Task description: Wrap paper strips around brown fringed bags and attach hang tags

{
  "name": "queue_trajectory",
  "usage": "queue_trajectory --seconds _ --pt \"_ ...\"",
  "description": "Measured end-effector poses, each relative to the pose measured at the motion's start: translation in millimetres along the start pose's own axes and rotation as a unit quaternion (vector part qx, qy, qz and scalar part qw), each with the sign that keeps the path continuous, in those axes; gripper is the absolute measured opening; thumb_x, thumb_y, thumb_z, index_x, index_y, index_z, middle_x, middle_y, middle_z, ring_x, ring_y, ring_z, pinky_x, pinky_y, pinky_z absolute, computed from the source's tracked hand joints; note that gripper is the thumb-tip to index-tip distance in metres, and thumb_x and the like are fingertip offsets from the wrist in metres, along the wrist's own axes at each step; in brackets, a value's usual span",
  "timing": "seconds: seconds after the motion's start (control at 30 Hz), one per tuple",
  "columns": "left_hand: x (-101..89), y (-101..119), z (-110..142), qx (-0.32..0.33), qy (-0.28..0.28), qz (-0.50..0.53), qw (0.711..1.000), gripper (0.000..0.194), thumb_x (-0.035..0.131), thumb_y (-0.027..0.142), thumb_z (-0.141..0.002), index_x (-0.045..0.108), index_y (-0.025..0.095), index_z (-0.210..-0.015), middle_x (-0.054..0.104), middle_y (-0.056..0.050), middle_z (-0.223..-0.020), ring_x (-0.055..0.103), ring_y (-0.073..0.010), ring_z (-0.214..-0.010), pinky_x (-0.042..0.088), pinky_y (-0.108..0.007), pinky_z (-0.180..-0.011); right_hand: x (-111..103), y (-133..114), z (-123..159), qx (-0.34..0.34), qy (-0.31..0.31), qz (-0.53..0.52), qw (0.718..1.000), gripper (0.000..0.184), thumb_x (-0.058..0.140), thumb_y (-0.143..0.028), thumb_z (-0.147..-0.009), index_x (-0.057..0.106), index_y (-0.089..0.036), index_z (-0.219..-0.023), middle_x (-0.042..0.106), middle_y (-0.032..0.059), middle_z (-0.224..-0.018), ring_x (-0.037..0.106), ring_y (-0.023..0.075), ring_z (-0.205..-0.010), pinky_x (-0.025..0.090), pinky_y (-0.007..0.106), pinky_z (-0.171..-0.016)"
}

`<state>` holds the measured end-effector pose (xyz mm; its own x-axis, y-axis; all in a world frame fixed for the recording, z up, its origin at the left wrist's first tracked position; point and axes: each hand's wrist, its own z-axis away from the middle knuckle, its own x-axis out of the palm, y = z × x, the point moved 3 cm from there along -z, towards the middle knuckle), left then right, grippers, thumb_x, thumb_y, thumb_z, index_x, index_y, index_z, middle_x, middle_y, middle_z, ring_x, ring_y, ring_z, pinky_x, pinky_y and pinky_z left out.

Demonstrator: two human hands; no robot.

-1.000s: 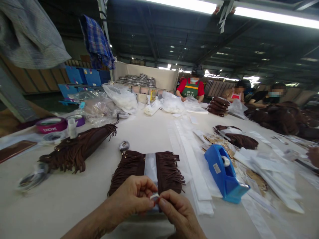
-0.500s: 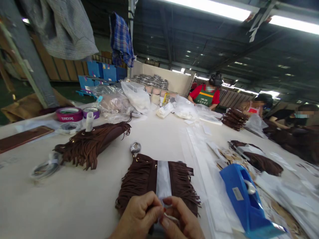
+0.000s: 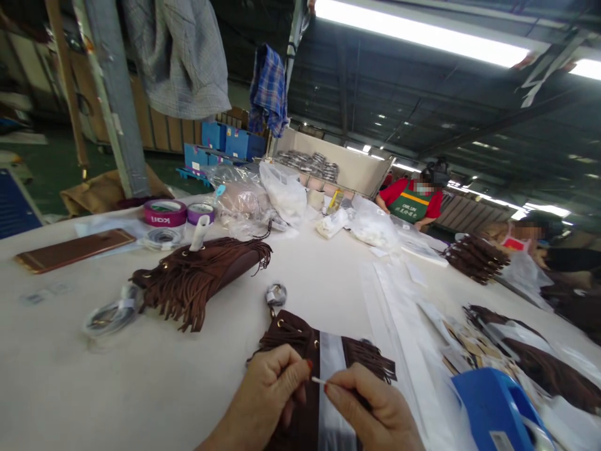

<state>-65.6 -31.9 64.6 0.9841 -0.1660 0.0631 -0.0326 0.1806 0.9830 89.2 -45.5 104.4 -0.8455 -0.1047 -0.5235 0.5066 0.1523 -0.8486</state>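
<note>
Two bare hands meet over a dark brown fringed bag (image 3: pixel 289 326) lying on a pale worktable (image 3: pixel 323 275), its near end cut off by the bottom edge of the view. The right hand (image 3: pixel 373 401) pinches a small white piece (image 3: pixel 319 380) between thumb and forefinger, the tips closed upon it; the piece (too small to identify) points toward the left hand (image 3: pixel 277 385). That hand's thumb and forefinger are drawn together, its other fingers curled under, and whether it grips anything cannot be told. Both hands hide part of the fringe and of the pale band (image 3: pixel 331 354) that crosses the bag. A wrapped coil (image 3: pixel 275 294) sits at the bag's far corner, its contents hard to make out.

To the left rests a second fringed bag (image 3: pixel 206 275), a white roll (image 3: pixel 200 233) standing up before it and partly overlapping rolls of tape (image 3: pixel 164 215) beyond. At lower right, a blue dispenser (image 3: pixel 498 407) is cropped by the frame. Across the table, a co-worker in a green apron (image 3: pixel 409 205) leans in, hands largely obscured behind plastic bags (image 3: pixel 373 222).
</note>
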Motion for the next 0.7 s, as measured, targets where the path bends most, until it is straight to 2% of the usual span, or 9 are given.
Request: queue_trajectory --seconds 0.07,0.13,0.23,0.33,0.47,0.6,0.7 --pt "-22.6 4.5 -20.9 0.028 0.085 -0.078 0.993 0.027 0.044 0.041 -0.075 0.050 0.019 -0.061 0.048 0.004 -0.045 0.040 -0.0096 -0.037 0.029 -0.021 -0.043 -8.5 -2.7 -19.4 0.020 -0.013 0.012 1.000 0.029 0.056 -0.046 -0.076 0.063 -0.020 -0.065 0.049 -0.0017 -0.057 0.041 0.0117 -0.056 0.032 0.023 -0.053" --pt "-46.3 6.0 -43.4 0.039 0.162 -0.158 0.973 0.015 0.045 0.026 -0.074 0.054 0.019 -0.064 0.049 0.005 -0.047 0.045 -0.0110 -0.043 0.033 -0.022 -0.050 -14.3 -3.5 -41.2 0.036 -0.028 0.023 0.999 0.029 0.056 -0.045 -0.075 0.063 -0.019 -0.067 0.050 -0.0013 -0.058 0.041 0.0125 -0.057 0.032 0.024 -0.053" --pt "-69.1 -1.8 -73.3 0.014 0.199 -0.192 0.961 0.011 0.047 0.016 -0.071 0.053 0.019 -0.063 0.049 0.006 -0.045 0.047 -0.0118 -0.043 0.033 -0.022 -0.051 -12.8 -2.5 -75.0 0.028 -0.022 0.043 0.998 0.027 0.053 -0.043 -0.075 0.062 -0.018 -0.068 0.050 -0.0011 -0.058 0.043 0.0132 -0.058 0.032 0.025 -0.054" --pt "-73.4 -17.4 -93.4 -0.029 0.212 -0.185 0.959 0.019 0.052 0.023 -0.073 0.043 0.020 -0.056 0.041 0.007 -0.037 0.043 -0.0122 -0.035 0.029 -0.023 -0.045 5.4 0.2 -104.6 0.007 -0.027 0.049 0.998 0.024 0.048 -0.038 -0.076 0.058 -0.018 -0.068 0.048 -0.0023 -0.055 0.044 0.0123 -0.055 0.033 0.025 -0.054" --pt "-67.2 -35.8 -109.6 -0.060 0.221 -0.156 0.961 0.021 0.058 0.028 -0.070 0.039 0.022 -0.063 0.044 0.008 -0.039 0.044 -0.0132 -0.033 0.028 -0.023 -0.041 42.8 8.2 -130.6 0.013 -0.062 0.047 0.997 0.018 0.044 -0.030 -0.078 0.055 -0.018 -0.070 0.046 -0.0047 -0.048 0.044 0.0104 -0.047 0.033 0.023 -0.050" --pt "-66.7 -45.9 -118.3 -0.068 0.226 -0.100 0.967 0.017 0.058 0.021 -0.066 0.042 0.020 -0.069 0.044 0.009 -0.043 0.042 -0.0110 -0.035 0.027 -0.021 -0.040 70.7 22.1 -140.0 0.035 -0.137 0.020 0.990 0.015 0.042 -0.026 -0.081 0.052 -0.019 -0.073 0.039 -0.0077 -0.047 0.038 0.0084 -0.040 0.027 0.021 -0.043" --pt "-68.9 -49.8 -120.2 -0.069 0.231 -0.050 0.969 0.018 0.058 0.014 -0.061 0.044 0.018 -0.072 0.046 0.009 -0.047 0.043 -0.0091 -0.040 0.026 -0.019 -0.042 75.2 25.4 -139.9 -0.027 -0.150 0.064 0.986 0.016 0.043 -0.025 -0.084 0.053 -0.019 -0.072 0.044 -0.0058 -0.055 0.042 0.0091 -0.051 0.029 0.020 -0.050"
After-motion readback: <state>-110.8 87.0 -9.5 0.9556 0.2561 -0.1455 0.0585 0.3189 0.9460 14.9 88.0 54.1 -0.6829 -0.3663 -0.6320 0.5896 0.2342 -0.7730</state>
